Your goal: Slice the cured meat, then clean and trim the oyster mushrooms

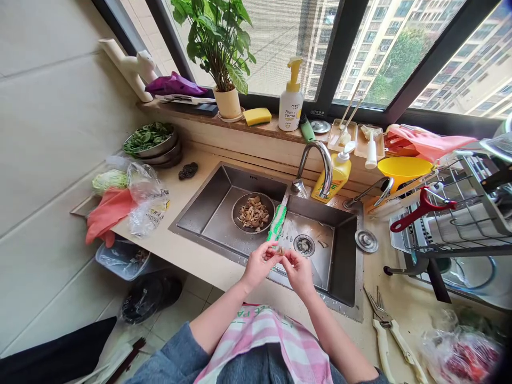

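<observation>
Over the near edge of the divided sink, my left hand (pixel 261 262) and my right hand (pixel 298 271) meet with fingertips pinched together. Between them is a small brownish mushroom piece (pixel 281 250), mostly covered by the fingers. A round metal bowl (pixel 234 224) stands in the left basin, beyond my left hand, holding torn mushrooms (pixel 254 214). Just past my fingers, a green and white cloth (pixel 277 223) hangs over the divider. A few pale scraps (pixel 322 244) lie in the right basin near the drain strainer (pixel 304 245).
A curved faucet (pixel 328 170) rises behind the divider, beside a yellow detergent bottle (pixel 333 178). Bowls of leafy greens (pixel 149 137), plastic bags (pixel 146 197) and pink gloves (pixel 110 213) sit left. Kitchen shears (pixel 386 320) and a dish rack (pixel 460 213) are at right.
</observation>
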`<control>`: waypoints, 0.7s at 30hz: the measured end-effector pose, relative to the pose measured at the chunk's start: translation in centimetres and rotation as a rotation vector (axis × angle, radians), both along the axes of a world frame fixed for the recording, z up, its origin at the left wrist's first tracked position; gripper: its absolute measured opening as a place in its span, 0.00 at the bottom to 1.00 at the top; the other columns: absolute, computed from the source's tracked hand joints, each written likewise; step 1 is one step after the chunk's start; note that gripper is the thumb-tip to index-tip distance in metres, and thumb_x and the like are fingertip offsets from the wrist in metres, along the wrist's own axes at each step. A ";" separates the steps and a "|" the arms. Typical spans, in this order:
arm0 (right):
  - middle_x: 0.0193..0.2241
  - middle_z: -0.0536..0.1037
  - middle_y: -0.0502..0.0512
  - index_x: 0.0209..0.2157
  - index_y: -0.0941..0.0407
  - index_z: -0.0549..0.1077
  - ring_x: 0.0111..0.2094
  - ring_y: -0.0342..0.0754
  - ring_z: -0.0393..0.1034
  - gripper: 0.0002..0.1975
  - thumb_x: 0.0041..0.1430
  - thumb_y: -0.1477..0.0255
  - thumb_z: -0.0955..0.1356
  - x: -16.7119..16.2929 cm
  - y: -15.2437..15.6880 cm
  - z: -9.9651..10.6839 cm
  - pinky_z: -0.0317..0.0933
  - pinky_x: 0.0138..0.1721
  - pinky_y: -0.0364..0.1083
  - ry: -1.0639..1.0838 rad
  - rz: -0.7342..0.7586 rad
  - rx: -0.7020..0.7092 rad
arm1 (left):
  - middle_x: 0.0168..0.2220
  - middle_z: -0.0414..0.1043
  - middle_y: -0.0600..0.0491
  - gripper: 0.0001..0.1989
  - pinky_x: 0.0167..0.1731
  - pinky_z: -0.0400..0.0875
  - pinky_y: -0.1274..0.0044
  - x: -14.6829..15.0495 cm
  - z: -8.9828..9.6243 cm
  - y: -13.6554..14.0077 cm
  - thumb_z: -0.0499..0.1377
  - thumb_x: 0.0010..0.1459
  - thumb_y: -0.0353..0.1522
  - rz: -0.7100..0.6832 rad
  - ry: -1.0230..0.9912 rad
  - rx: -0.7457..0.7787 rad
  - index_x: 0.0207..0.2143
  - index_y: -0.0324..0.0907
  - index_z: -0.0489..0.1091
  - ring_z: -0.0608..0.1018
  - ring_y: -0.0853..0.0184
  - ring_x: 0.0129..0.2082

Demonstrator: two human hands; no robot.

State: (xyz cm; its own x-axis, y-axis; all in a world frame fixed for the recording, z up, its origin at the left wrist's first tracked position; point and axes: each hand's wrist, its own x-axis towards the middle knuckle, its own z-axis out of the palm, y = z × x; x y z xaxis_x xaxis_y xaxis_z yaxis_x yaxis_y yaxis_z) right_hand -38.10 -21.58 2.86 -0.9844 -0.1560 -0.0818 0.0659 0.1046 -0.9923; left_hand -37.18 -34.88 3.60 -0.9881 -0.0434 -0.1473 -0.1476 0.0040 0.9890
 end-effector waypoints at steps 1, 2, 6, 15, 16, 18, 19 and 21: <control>0.21 0.72 0.50 0.24 0.56 0.71 0.25 0.43 0.63 0.12 0.51 0.62 0.67 0.0 0.0 0.0 0.59 0.29 0.43 0.008 0.006 0.022 | 0.33 0.73 0.50 0.16 0.37 0.69 0.75 -0.1 -0.1 0.0 0.63 0.47 0.37 -0.009 -0.019 0.035 0.38 0.39 0.70 0.75 0.67 0.33; 0.22 0.72 0.50 0.25 0.56 0.71 0.25 0.44 0.64 0.12 0.51 0.61 0.67 0.1 0.0 0.0 0.60 0.30 0.43 0.000 0.002 0.019 | 0.33 0.73 0.50 0.14 0.37 0.69 0.75 -0.2 -0.1 0.1 0.63 0.47 0.37 -0.007 -0.031 0.068 0.35 0.38 0.71 0.75 0.67 0.32; 0.22 0.73 0.51 0.26 0.56 0.71 0.25 0.44 0.66 0.14 0.49 0.59 0.68 0.1 -0.3 0.1 0.62 0.30 0.43 -0.094 -0.018 -0.127 | 0.28 0.71 0.53 0.12 0.33 0.68 0.78 -0.2 -0.6 0.3 0.62 0.48 0.38 0.045 -0.033 0.162 0.30 0.38 0.71 0.72 0.71 0.28; 0.21 0.72 0.50 0.24 0.57 0.70 0.25 0.44 0.67 0.19 0.43 0.55 0.71 -0.1 0.0 -0.5 0.63 0.30 0.44 -0.235 -0.078 -0.246 | 0.29 0.71 0.55 0.19 0.32 0.67 0.80 -0.5 -0.6 -0.4 0.66 0.43 0.40 0.255 -0.238 0.571 0.35 0.39 0.68 0.73 0.74 0.28; 0.21 0.73 0.51 0.24 0.57 0.70 0.25 0.44 0.68 0.19 0.42 0.55 0.71 -0.1 0.0 -0.5 0.63 0.30 0.44 -0.238 -0.078 -0.241 | 0.29 0.71 0.54 0.19 0.31 0.68 0.80 -0.6 -0.6 -0.5 0.66 0.43 0.40 0.253 -0.247 0.577 0.35 0.38 0.68 0.73 0.73 0.28; 0.22 0.74 0.52 0.24 0.57 0.70 0.26 0.45 0.68 0.19 0.42 0.55 0.71 -0.1 0.1 -0.5 0.62 0.31 0.44 -0.251 -0.070 -0.225 | 0.29 0.71 0.54 0.19 0.30 0.67 0.81 -0.6 -0.9 -0.5 0.67 0.42 0.39 0.248 -0.254 0.581 0.35 0.38 0.68 0.73 0.74 0.28; 0.22 0.75 0.53 0.24 0.57 0.70 0.26 0.45 0.68 0.19 0.42 0.55 0.72 -0.1 0.2 -0.6 0.62 0.31 0.45 -0.263 -0.065 -0.217 | 0.29 0.71 0.54 0.19 0.30 0.67 0.82 -0.6 -1.2 -0.5 0.67 0.42 0.39 0.250 -0.260 0.583 0.35 0.38 0.68 0.73 0.74 0.27; 0.24 0.76 0.55 0.23 0.57 0.70 0.27 0.46 0.69 0.19 0.41 0.55 0.72 0.1 0.5 -0.9 0.62 0.32 0.46 -0.291 -0.062 -0.207 | 0.28 0.71 0.54 0.20 0.29 0.68 0.82 -0.7 -1.9 -0.5 0.68 0.41 0.38 0.266 -0.289 0.586 0.35 0.38 0.68 0.73 0.74 0.27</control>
State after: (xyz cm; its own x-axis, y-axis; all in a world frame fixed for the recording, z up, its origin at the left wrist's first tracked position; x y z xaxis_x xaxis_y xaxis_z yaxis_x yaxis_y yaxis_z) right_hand -38.03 -21.05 1.97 -0.9325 -0.1390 -0.3333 0.3490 -0.1098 -0.9307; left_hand -37.84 -35.40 1.70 -0.8727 -0.1119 -0.4752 -0.3265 -0.5899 0.7385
